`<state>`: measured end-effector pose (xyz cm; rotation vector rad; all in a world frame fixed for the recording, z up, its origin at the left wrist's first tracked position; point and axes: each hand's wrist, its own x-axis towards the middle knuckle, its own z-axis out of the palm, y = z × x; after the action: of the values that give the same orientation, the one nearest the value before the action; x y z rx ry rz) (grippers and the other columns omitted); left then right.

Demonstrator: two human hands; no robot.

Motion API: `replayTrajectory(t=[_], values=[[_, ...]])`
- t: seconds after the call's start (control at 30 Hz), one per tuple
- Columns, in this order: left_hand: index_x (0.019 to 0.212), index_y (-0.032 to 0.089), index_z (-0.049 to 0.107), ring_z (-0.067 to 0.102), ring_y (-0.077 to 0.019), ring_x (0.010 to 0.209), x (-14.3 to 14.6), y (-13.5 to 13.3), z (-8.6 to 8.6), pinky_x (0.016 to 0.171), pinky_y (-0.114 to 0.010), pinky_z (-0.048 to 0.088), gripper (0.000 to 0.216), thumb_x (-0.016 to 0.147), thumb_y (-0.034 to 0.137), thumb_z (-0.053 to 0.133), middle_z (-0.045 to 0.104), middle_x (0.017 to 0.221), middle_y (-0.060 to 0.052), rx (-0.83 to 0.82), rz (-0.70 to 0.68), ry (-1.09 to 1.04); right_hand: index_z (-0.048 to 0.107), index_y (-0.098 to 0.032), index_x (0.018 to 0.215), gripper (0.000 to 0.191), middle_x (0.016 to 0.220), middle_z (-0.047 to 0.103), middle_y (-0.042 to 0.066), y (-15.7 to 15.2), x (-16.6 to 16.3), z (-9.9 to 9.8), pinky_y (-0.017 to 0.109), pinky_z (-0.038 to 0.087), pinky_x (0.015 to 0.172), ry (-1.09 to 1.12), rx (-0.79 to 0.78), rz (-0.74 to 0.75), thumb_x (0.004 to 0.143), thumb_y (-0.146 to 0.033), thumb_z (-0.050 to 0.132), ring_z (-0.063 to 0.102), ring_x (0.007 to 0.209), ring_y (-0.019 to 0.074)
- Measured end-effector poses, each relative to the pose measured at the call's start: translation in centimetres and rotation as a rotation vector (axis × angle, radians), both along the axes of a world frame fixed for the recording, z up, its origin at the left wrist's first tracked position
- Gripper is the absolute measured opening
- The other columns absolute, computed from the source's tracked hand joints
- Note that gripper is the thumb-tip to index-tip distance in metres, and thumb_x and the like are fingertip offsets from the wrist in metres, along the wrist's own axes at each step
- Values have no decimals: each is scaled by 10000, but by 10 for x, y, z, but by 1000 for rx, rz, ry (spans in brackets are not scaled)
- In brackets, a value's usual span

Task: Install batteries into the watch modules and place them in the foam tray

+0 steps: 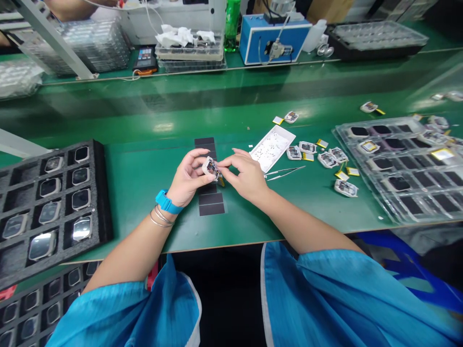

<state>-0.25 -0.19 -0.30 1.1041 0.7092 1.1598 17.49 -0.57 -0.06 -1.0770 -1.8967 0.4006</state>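
Observation:
My left hand [188, 177] grips a small white smartwatch case [211, 167] with its inside parts showing and a yellow-tabbed battery hanging from it. My right hand [243, 174] meets it from the right, fingertips pinched on the case's edge. Both hands hover over a strip of black pads [210, 202] on the green bench [144, 183]. Metal tweezers [285, 172] lie just right of my right hand, beside a white parts sheet [272, 147].
A black foam tray [97, 193] of finished watch cases sits at the left, another below it. Loose open watch cases [327, 160] and a clear plastic tray [401, 168] lie at the right. A blue machine [273, 38], stacked trays and a green bottle stand across the conveyor.

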Motion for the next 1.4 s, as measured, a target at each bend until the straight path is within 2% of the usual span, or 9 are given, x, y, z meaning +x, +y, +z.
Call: replayTrajectory(t=[0.17,0.27,0.37,0.5,0.63,0.83,0.9,1.03,1.4], values=[[1096,239,589,672,-110,777,1,0,-1,720,-203,553,608,582,240,914,688,893,22,-48,0,-17,671,-245,820,179,794,724,1,-4,-2,1,503,339,1137,-196,93,-22,922,-187,535,633,800,177],[1098,241,580,668,-111,777,-1,3,-2,724,-207,552,610,585,237,910,689,896,21,-89,-25,-25,656,-240,795,171,806,714,5,-2,-3,0,496,345,1135,-131,52,15,910,-178,546,630,838,178],[1088,246,566,674,-113,787,-4,6,-1,727,-208,548,599,596,261,906,693,894,20,-110,-28,-45,628,-221,877,42,916,712,28,4,-5,-6,444,483,1010,190,-152,68,869,-262,628,648,902,181],[1045,267,556,700,-145,850,-8,9,3,748,-235,561,601,568,313,918,708,915,16,-116,9,-69,554,-227,1063,460,1045,710,38,12,-8,-17,369,566,897,571,-572,288,682,-295,802,683,968,173],[1002,275,540,709,-153,886,-10,11,5,824,-276,576,575,570,324,916,715,924,28,-136,24,-100,589,-216,973,385,812,728,-15,14,-8,-18,312,589,785,606,-796,323,656,-222,806,694,756,137],[991,271,520,709,-142,877,-14,14,2,823,-272,583,550,601,338,901,709,927,33,-145,23,-93,674,-189,925,235,694,679,-37,11,10,9,227,561,571,639,-975,431,713,-221,771,617,563,87],[996,268,517,709,-142,852,-14,14,2,800,-270,589,565,591,331,906,707,918,31,-162,13,-92,701,-176,853,194,738,686,-16,10,16,17,237,575,608,699,-980,500,723,-292,786,614,598,83],[993,247,531,697,-117,780,-12,11,3,755,-242,597,545,596,273,903,685,870,45,-205,-49,-118,725,-189,931,371,881,728,16,11,19,20,290,596,754,754,-887,548,630,-351,872,668,755,123],[1063,207,618,721,-161,808,-6,4,1,697,-244,616,496,644,260,878,697,891,-9,-331,-333,-38,773,-241,899,357,868,700,28,5,8,13,328,538,802,361,-271,185,805,-578,703,622,832,166]])
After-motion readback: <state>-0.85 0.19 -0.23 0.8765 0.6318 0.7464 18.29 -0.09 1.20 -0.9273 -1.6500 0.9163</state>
